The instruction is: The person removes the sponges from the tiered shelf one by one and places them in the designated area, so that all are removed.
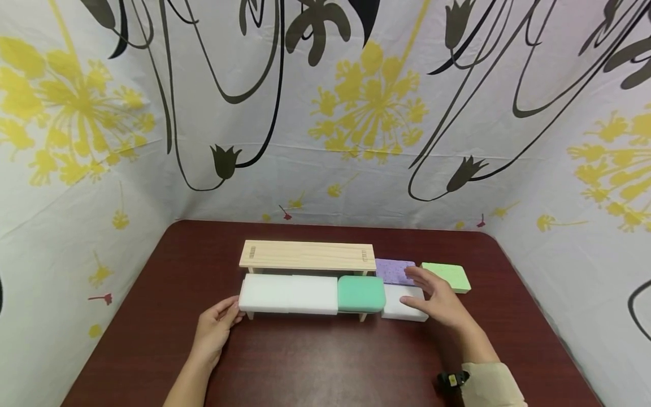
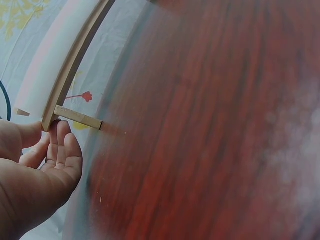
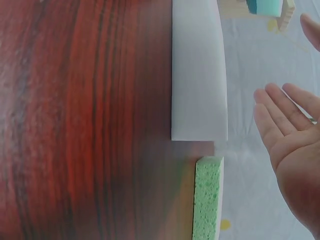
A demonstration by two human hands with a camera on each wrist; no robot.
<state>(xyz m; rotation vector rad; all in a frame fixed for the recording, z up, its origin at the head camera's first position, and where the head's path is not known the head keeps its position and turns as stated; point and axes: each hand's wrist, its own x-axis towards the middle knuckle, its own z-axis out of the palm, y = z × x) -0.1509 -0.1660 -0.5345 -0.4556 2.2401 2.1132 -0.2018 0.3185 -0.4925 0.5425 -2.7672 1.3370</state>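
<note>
My left hand (image 1: 213, 333) grips the left end of a small wooden stand (image 2: 59, 92) between thumb and fingers; one short leg (image 2: 80, 118) shows beside the fingertips. On that stand lie two white sponge-like blocks (image 1: 289, 294) and a teal block (image 1: 361, 294) at the right end, hiding most of its top. My right hand (image 1: 441, 302), fingers spread and holding nothing, hovers right of the stand. Below and beside it are a white block (image 1: 398, 308) and a purple sponge (image 1: 393, 271). In the right wrist view its palm (image 3: 300, 155) shows bare.
A second wooden stand (image 1: 307, 255) with a bare top is just behind the first. A light green sponge (image 1: 450, 277) lies on the dark red table (image 1: 315, 362) at the right. Patterned white cloth (image 1: 285, 130) hangs around the table's back and sides.
</note>
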